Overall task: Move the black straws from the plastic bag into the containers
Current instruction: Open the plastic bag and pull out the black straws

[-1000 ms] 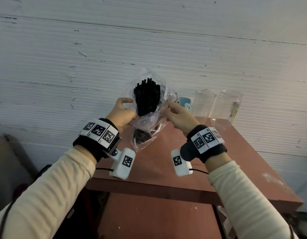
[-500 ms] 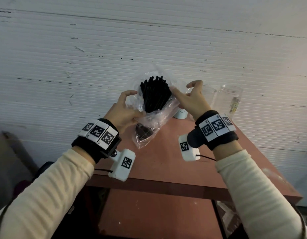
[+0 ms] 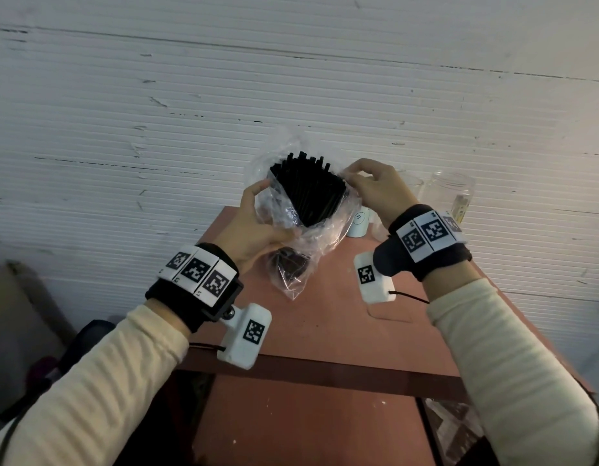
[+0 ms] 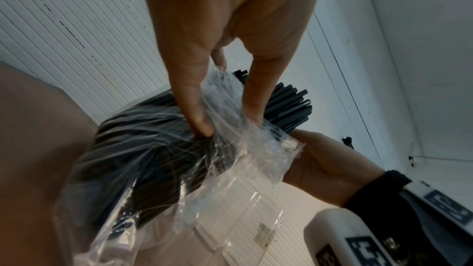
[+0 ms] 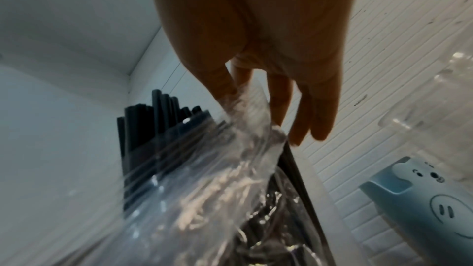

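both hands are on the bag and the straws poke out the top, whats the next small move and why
Probably the right hand should let go of the plastic bag rim and pinch the exposed black straws: the left hand already holds the bundle, and the clear containers stand beyond.

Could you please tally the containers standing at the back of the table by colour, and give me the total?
Clear containers: 2, one partly hidden behind the right hand, one to its right.
Blue-and-white container with a smiley face: 1.
Total: 3.
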Demonstrator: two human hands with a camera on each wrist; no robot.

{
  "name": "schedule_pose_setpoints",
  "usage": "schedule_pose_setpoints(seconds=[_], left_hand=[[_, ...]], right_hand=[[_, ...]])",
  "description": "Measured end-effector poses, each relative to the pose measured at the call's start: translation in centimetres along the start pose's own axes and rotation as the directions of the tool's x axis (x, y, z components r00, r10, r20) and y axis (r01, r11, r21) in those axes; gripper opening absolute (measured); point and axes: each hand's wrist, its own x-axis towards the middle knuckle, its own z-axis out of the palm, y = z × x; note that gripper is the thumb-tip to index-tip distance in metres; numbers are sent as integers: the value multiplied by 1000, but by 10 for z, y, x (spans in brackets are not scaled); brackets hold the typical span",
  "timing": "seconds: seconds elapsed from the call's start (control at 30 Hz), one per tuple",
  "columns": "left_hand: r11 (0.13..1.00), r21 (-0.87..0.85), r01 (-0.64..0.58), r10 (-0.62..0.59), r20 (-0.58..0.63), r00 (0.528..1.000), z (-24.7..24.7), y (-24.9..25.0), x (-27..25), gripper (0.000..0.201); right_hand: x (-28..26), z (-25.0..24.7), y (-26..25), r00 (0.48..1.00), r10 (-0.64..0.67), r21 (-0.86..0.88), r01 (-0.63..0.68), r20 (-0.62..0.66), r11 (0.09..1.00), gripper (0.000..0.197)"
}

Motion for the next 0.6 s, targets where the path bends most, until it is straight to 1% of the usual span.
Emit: schedule_pose_setpoints(seconds=[0.1,0.17,0.27,0.33,0.37,0.4,0.43,0.47,0.53,0.6], left_hand=[[1000,5,5,-5,5,1000,-1,0,-1,92],[1000,16,-1,1,9,1000,-2,1,-3,90],[1000,27,13,-14,20,1000,-1,2,-6,90],[999,38,13,-14,32,999,1,2,-7,90],[998,56,5,-7,38,999,2,1,-7,91],[997,83,-7,3,45,999,3,-1,-7,92],[993,114,-16,10,51,999,4,-2,-8,92],[989,145,-21,13,55,998,4,-3,-7,93],[978,210,-20,7,60,998,3,-5,-6,92],[960,279,-14,-6,68,998,2,-6,-3,93]], right_hand=[[-1,2,0,999,33,168,-38,32,985,21],[-4,4,1,999,38,305,-39,9,952,27],[-9,5,4,997,78,528,-62,-7,847,27],[-13,8,14,992,130,592,-100,-8,800,21],[-15,10,21,986,165,587,-129,-9,800,16],[-16,11,28,979,203,573,-161,-10,804,20],[-18,11,34,975,224,557,-183,-6,810,30],[-20,10,38,976,218,536,-183,-1,824,38],[-22,7,40,989,145,430,-121,-24,895,44],[-23,1,38,995,62,263,-41,-72,964,40]])
